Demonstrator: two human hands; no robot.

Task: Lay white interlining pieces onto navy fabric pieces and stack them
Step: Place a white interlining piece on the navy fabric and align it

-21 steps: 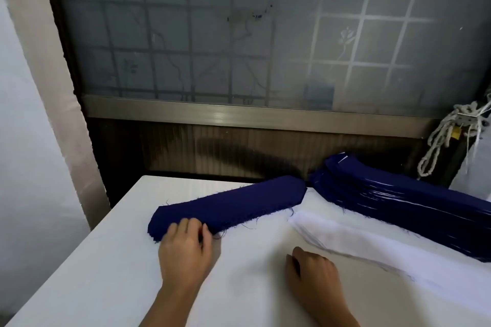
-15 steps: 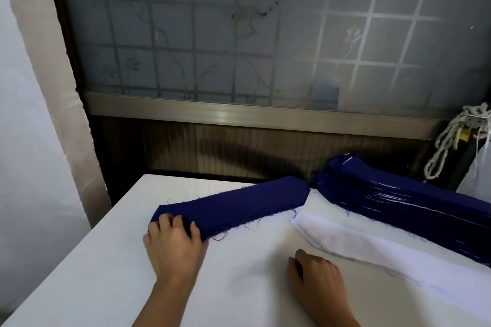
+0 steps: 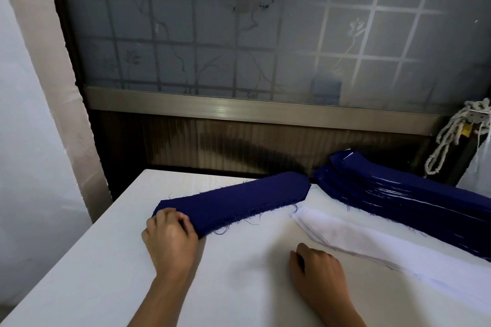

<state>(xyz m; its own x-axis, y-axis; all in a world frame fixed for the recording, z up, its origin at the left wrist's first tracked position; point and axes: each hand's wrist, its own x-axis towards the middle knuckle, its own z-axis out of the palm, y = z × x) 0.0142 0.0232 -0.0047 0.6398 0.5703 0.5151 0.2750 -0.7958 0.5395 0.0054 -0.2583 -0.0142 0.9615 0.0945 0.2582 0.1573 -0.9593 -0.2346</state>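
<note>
Navy stack (image 3: 239,200) lies on white table (image 3: 93,273) before frosted window (image 3: 212,34).

R grip (image 3: 318,273): fingertips tucking under the knuckles, out of sight; can't tell if they're touching the white interlining pile (image 3: 372,244). L grip (image 3: 170,239): thumb hiding behind the palm at the navy bundle (image 3: 239,202) end. Interlining pile & far navy stack (image 3: 398,194) running off the right edge; forearms running off the bottom; rope (image 3: 446,138) getting clipped at right.

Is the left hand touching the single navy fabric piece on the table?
Touching. In the head view the left hand grips the left end of the navy fabric piece, fingers curled over its edge.
</note>
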